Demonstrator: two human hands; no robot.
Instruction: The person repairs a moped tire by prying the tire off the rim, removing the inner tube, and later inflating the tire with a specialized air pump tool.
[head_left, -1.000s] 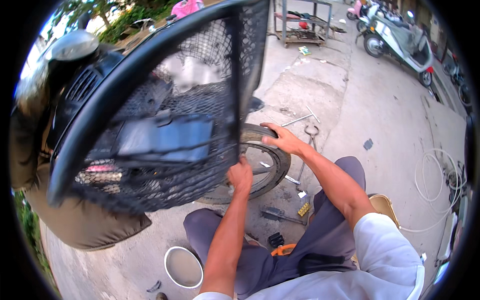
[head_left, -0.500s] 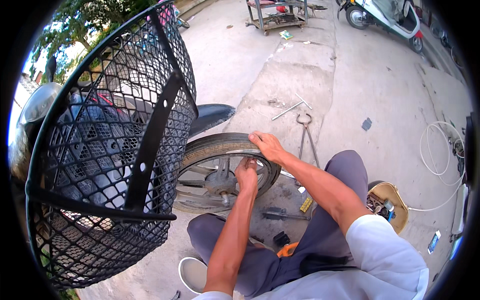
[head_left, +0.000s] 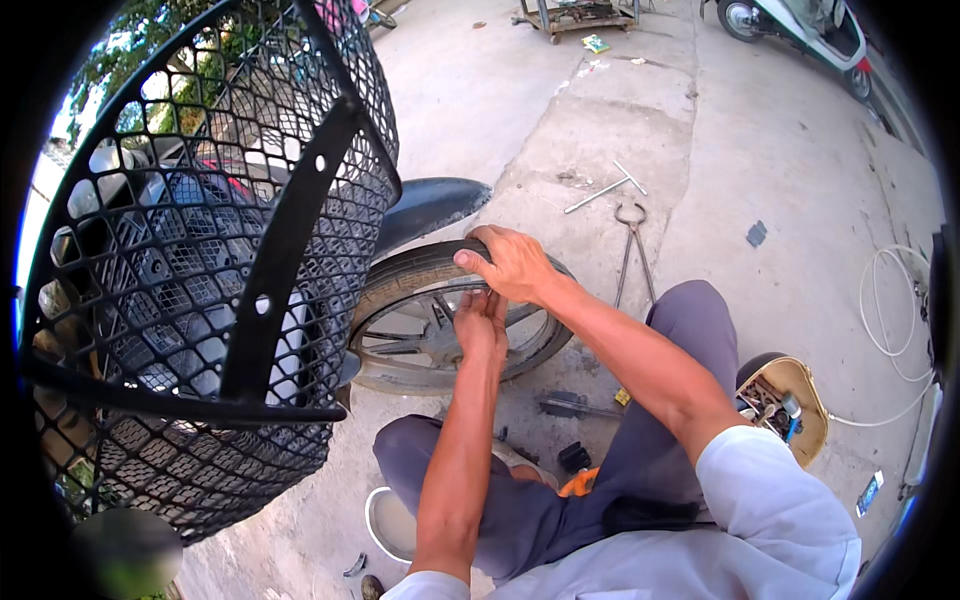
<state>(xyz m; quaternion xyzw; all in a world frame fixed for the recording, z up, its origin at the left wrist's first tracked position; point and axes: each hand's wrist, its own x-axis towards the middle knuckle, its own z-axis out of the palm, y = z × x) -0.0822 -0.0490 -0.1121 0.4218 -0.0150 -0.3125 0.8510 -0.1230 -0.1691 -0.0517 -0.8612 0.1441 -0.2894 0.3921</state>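
Front tyre (head_left: 420, 272) sits on the scooter wheel under the black mesh basket (head_left: 200, 300). Right hand (head_left: 515, 262) clamped over the tread, left hand (head_left: 482, 325) fingers pressed at the bead by the rim (head_left: 400, 345). Looks mid-job: wheel not off, cross wrench (head_left: 606, 188) and pincers (head_left: 632, 250) lying unused on the concrete.

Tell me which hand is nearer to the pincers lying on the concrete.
Right. The right hand grips the top of the tyre, just left of the pincers; the left hand sits lower, at the wheel rim, farther away.
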